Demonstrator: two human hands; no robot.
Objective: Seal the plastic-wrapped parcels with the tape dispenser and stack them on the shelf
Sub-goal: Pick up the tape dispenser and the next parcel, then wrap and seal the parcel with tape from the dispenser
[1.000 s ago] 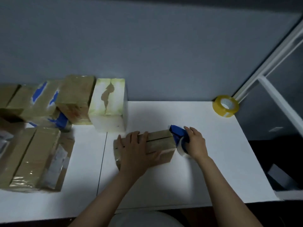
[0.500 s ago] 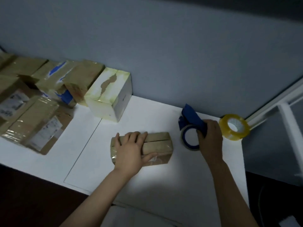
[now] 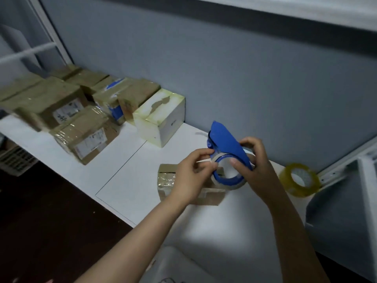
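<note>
While the right hand [image 3: 258,173] grips the tape dispenser [image 3: 226,139], the left hand [image 3: 191,177] pinches its edge.

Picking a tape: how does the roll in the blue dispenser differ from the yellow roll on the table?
The dispenser roll looks clear-whitish; the yellow roll is tinted yellow. The dispenser roll sits in the blue dispenser, held by the left hand and right hand; the yellow roll rests bare on the table, untouched. Both are tape rings.
</note>
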